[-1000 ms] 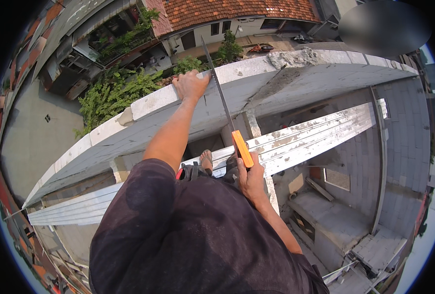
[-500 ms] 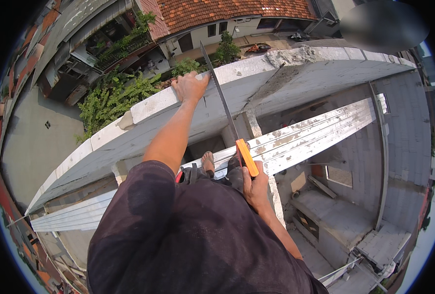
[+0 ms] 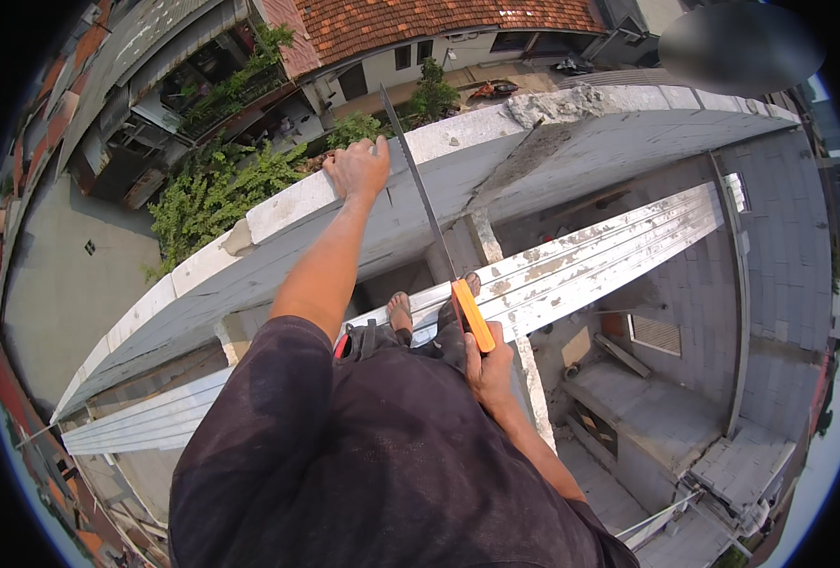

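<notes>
My right hand [image 3: 491, 367] is wrapped round the orange handle of a handsaw [image 3: 474, 317], close to my body. Its long, dark blade points away from me and crosses the top of a pale block wall [image 3: 297, 206]. My left hand [image 3: 357, 170] lies on that wall top just left of the blade, fingers bent over the far edge. A small gap separates the thumb from the blade. Below the left hand, a short dark line marks the wall's near face. Whether the blade's teeth sit in the block cannot be made out.
My sandalled feet [image 3: 399, 314] stand on a narrow, mortar-spattered metal plank [image 3: 590, 270]. Below right is a deep room with a concrete ledge [image 3: 628, 407]. An upright pole [image 3: 740, 284] stands at right. Beyond the wall are shrubs [image 3: 216, 204] and a tiled roof [image 3: 439, 26].
The saw has come slightly back toward me in my right hand. My left hand has shifted a little left along the wall top, leaving a gap to the blade.
</notes>
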`<control>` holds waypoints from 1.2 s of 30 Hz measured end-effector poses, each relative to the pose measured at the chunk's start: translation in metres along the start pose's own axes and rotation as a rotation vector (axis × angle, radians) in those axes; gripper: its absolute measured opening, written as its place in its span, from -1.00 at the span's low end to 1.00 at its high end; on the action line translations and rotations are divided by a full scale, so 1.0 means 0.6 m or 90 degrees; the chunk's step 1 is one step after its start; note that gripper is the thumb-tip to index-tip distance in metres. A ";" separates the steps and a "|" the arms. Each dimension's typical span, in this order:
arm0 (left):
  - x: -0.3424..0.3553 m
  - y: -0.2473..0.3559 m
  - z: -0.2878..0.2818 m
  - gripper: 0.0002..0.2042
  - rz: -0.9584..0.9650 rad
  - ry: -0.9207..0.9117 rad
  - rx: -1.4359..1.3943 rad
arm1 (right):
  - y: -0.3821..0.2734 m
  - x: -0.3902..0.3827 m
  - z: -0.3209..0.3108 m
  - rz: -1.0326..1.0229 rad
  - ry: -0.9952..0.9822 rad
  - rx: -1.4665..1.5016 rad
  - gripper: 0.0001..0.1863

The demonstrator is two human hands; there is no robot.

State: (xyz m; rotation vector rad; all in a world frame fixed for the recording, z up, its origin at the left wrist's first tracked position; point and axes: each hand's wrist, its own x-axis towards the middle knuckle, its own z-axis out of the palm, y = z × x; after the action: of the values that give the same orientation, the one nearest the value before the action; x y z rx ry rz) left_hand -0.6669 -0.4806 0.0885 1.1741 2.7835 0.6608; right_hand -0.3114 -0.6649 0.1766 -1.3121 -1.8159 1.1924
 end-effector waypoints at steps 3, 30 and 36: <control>-0.002 0.007 -0.002 -0.48 0.011 -0.021 0.002 | -0.022 0.068 0.029 -0.049 0.020 -0.050 -0.77; -0.004 0.005 -0.012 -0.48 -0.014 -0.054 0.007 | 0.003 0.013 -0.028 -0.005 -0.035 -0.018 -0.75; -0.001 0.022 -0.022 -0.48 -0.006 -0.068 0.024 | -0.070 0.179 0.043 -0.038 -0.027 -0.053 -0.72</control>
State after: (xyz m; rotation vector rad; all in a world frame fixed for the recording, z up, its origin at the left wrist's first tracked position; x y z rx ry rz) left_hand -0.6605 -0.4777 0.1055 1.1647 2.7236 0.5306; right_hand -0.3867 -0.5768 0.1996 -1.2777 -1.9402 1.1315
